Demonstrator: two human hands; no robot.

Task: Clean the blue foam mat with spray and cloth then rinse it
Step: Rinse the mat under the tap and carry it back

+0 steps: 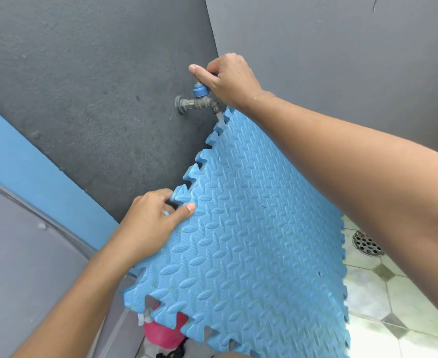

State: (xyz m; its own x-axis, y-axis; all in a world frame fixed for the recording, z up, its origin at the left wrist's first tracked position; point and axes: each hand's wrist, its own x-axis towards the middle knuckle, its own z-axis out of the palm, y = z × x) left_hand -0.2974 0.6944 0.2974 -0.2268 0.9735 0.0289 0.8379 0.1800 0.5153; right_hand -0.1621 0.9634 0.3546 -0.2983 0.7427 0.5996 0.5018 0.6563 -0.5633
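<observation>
Rinsing stage under way, judged from water at the tap.
Nearest, a pink spray bottle [164, 332] below the blue foam mat [251, 241]; left hand [150, 223] pinches the mat's edge; farther, right hand [228, 78] closed on the tap [199, 98], mat's top corner beneath its spout.

A rough dark grey plastered wall [88, 81] is meeting a smoother grey wall [342, 47] at a corner. A bright blue painted band [31, 171] is running below. Pale green octagonal floor tiles [393, 301] are surrounding a round metal drain [367, 245].
</observation>
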